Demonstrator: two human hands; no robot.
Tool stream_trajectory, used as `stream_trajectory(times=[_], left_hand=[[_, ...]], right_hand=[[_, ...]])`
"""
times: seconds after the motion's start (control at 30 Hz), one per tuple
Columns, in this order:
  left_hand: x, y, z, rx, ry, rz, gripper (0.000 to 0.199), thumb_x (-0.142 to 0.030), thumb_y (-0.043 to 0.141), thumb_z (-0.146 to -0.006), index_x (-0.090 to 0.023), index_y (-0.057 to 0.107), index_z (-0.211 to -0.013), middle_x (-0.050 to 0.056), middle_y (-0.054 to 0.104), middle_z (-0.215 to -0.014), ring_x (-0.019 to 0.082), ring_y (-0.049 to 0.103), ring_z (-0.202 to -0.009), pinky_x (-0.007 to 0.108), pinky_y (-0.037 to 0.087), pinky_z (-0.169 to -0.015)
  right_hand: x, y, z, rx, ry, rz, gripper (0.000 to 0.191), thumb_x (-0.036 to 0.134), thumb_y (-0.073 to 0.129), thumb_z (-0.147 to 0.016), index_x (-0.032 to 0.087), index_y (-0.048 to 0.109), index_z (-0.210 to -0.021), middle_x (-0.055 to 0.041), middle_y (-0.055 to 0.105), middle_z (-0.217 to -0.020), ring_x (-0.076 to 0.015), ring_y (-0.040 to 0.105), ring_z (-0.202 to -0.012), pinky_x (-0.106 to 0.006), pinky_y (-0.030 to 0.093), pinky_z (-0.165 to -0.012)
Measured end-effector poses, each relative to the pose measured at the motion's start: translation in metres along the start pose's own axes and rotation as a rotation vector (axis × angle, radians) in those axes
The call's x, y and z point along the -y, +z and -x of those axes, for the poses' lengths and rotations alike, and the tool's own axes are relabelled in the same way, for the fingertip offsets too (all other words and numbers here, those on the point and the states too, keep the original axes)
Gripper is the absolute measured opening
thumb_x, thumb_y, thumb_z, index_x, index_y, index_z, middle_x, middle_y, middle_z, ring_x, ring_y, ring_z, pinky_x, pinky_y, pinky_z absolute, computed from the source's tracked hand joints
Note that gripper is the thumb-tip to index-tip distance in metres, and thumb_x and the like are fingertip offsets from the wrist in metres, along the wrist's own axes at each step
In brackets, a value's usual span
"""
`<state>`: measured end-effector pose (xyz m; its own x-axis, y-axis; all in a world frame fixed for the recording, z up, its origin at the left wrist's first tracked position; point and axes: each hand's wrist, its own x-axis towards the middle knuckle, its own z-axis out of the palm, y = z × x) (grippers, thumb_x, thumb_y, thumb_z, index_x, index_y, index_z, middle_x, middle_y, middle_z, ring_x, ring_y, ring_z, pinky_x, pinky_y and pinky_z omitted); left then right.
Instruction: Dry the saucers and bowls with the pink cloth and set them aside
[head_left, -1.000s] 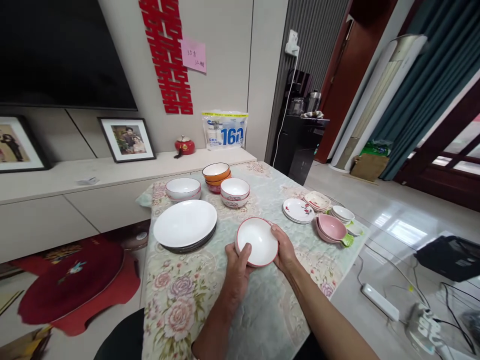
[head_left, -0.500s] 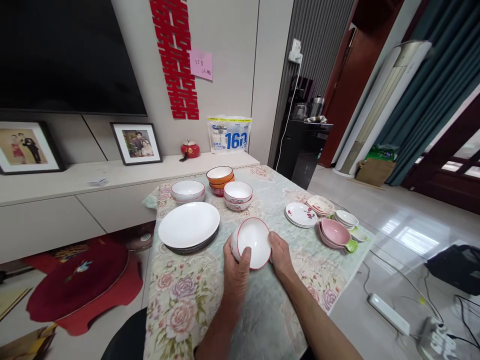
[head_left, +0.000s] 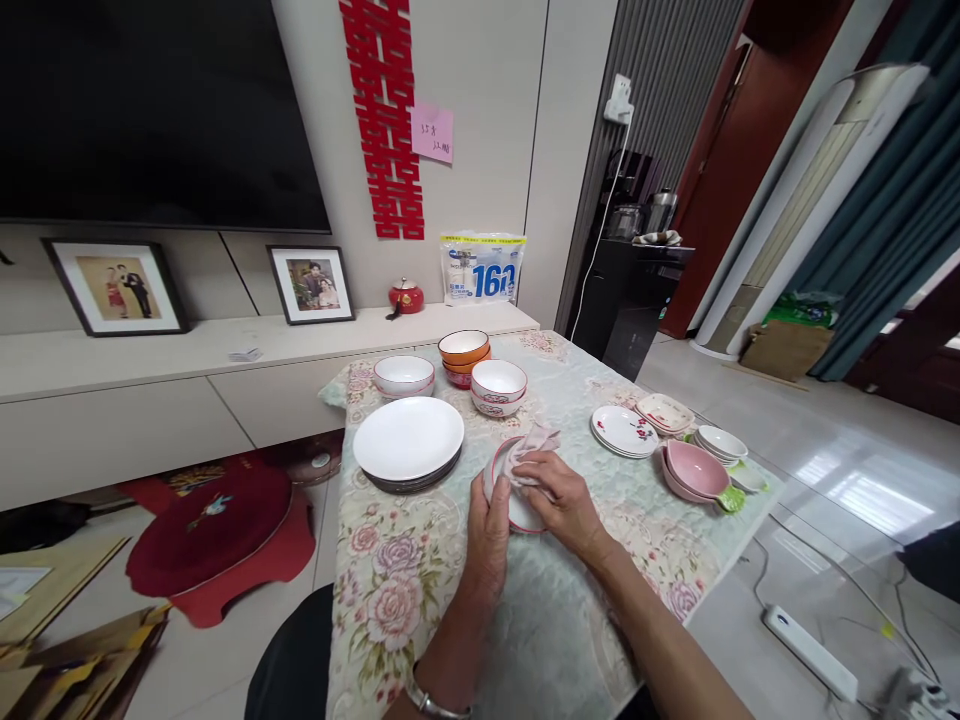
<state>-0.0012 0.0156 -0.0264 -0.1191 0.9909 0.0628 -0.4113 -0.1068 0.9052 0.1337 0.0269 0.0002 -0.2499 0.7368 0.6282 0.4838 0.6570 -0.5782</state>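
A white bowl [head_left: 525, 514] with a red rim is tilted toward me over the front part of the table. My left hand [head_left: 489, 520] grips its left side, thumb over the rim. A pale pink cloth [head_left: 541, 440] is bunched under the fingers of my right hand [head_left: 559, 497], pressed against the inside of the bowl. Beyond them stand two stacked white bowls [head_left: 499, 382] with red rims. A stack of large plates [head_left: 409, 440], white on top and dark below, lies to the left.
Orange and red bowls [head_left: 463, 350] and another white bowl pair [head_left: 404, 375] stand at the back. To the right are small floral plates [head_left: 624, 430], pink leaf-shaped bowls [head_left: 697, 470] and small white bowls [head_left: 721, 442]. A floral tablecloth [head_left: 394, 605] covers the table. A red stool [head_left: 217, 540] stands left.
My right hand has moved from the bowl's right rim to its inside, now with the pink cloth in it. My left hand still holds the bowl. The view has turned slightly left.
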Motion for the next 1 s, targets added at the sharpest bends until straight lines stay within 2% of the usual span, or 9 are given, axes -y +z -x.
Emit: stream_trajectory(times=[0.1, 0.23, 0.33, 0.47, 0.57, 0.63, 0.7, 0.87, 1.0], left_hand=[[-0.001, 0.0, -0.002, 0.038, 0.019, -0.13, 0.05, -0.049, 0.057, -0.088, -0.019, 0.056, -0.127, 0.012, 0.062, -0.129, 0.026, 0.056, -0.122, 0.039, 0.037, -0.108], [0.001, -0.001, -0.002, 0.023, 0.02, -0.187, 0.058, -0.052, 0.058, -0.086, -0.015, 0.05, -0.131, 0.016, 0.06, -0.129, 0.028, 0.056, -0.121, 0.041, 0.04, -0.105], [0.003, -0.001, -0.001, 0.0, 0.037, -0.219, 0.062, -0.051, 0.059, -0.085, -0.015, 0.047, -0.133, 0.016, 0.058, -0.132, 0.029, 0.053, -0.125, 0.042, 0.038, -0.107], [0.002, -0.001, 0.001, -0.033, 0.038, -0.24, 0.059, -0.051, 0.059, -0.085, -0.016, 0.049, -0.132, 0.015, 0.06, -0.129, 0.03, 0.053, -0.126, 0.043, 0.037, -0.108], [0.0, -0.001, 0.0, -0.035, 0.032, -0.183, 0.057, -0.053, 0.056, -0.085, -0.016, 0.052, -0.129, 0.014, 0.065, -0.119, 0.03, 0.059, -0.117, 0.044, 0.042, -0.103], [0.0, -0.002, -0.002, -0.044, 0.023, -0.152, 0.057, -0.054, 0.056, -0.085, -0.015, 0.055, -0.126, 0.014, 0.067, -0.114, 0.03, 0.061, -0.112, 0.044, 0.046, -0.099], [0.0, -0.004, -0.004, -0.052, 0.004, -0.15, 0.057, -0.056, 0.057, -0.084, -0.015, 0.057, -0.124, 0.013, 0.068, -0.113, 0.03, 0.061, -0.111, 0.043, 0.047, -0.097], [0.002, -0.008, -0.01, -0.092, -0.084, -0.11, 0.055, -0.057, 0.058, -0.083, -0.015, 0.059, -0.118, 0.013, 0.067, -0.115, 0.028, 0.061, -0.111, 0.041, 0.048, -0.096], [0.003, -0.006, -0.008, -0.113, -0.136, 0.023, 0.06, -0.052, 0.067, -0.079, -0.018, 0.052, -0.126, 0.013, 0.064, -0.122, 0.026, 0.061, -0.113, 0.038, 0.049, -0.094]], right_hand=[[0.001, 0.006, -0.011, 0.249, 0.009, 0.174, 0.021, 0.014, 0.054, -0.089, 0.02, 0.066, -0.105, -0.0111, 0.062, -0.117, -0.0221, 0.055, -0.112, -0.037, 0.043, -0.097], [0.006, 0.01, -0.012, 0.352, 0.237, 0.306, 0.007, 0.015, 0.057, -0.084, 0.017, 0.064, -0.085, -0.0067, 0.062, -0.092, -0.0198, 0.056, -0.088, -0.031, 0.044, -0.08], [0.014, 0.008, -0.01, 0.393, 0.359, 0.082, 0.005, 0.021, 0.056, -0.085, 0.018, 0.059, -0.081, -0.0013, 0.06, -0.081, -0.0167, 0.054, -0.079, -0.028, 0.042, -0.074], [0.027, 0.001, -0.008, 0.441, 0.411, -0.313, 0.015, 0.024, 0.046, -0.092, 0.019, 0.058, -0.085, 0.0004, 0.058, -0.083, -0.0151, 0.053, -0.079, -0.027, 0.043, -0.075], [0.036, -0.007, -0.006, 0.495, 0.308, -0.27, 0.02, 0.026, 0.044, -0.094, 0.019, 0.062, -0.088, -0.0035, 0.06, -0.098, -0.0182, 0.054, -0.097, -0.031, 0.042, -0.09], [0.039, -0.014, -0.003, 0.566, 0.195, -0.151, 0.021, 0.026, 0.045, -0.094, 0.02, 0.064, -0.1, -0.0065, 0.059, -0.114, -0.0204, 0.051, -0.114, -0.034, 0.039, -0.1], [0.038, -0.022, -0.001, 0.664, 0.091, 0.008, 0.024, 0.025, 0.046, -0.094, 0.022, 0.062, -0.112, -0.0079, 0.059, -0.12, -0.0211, 0.05, -0.119, -0.036, 0.038, -0.102], [0.026, -0.035, 0.002, 0.75, -0.066, 0.451, 0.02, 0.017, 0.044, -0.095, 0.02, 0.061, -0.104, -0.0088, 0.065, -0.105, -0.0217, 0.056, -0.102, -0.038, 0.04, -0.095], [0.022, -0.027, 0.005, 0.725, -0.098, 0.599, 0.022, 0.011, 0.041, -0.093, 0.018, 0.061, -0.093, -0.0089, 0.065, -0.094, -0.0208, 0.057, -0.089, -0.031, 0.042, -0.078]])
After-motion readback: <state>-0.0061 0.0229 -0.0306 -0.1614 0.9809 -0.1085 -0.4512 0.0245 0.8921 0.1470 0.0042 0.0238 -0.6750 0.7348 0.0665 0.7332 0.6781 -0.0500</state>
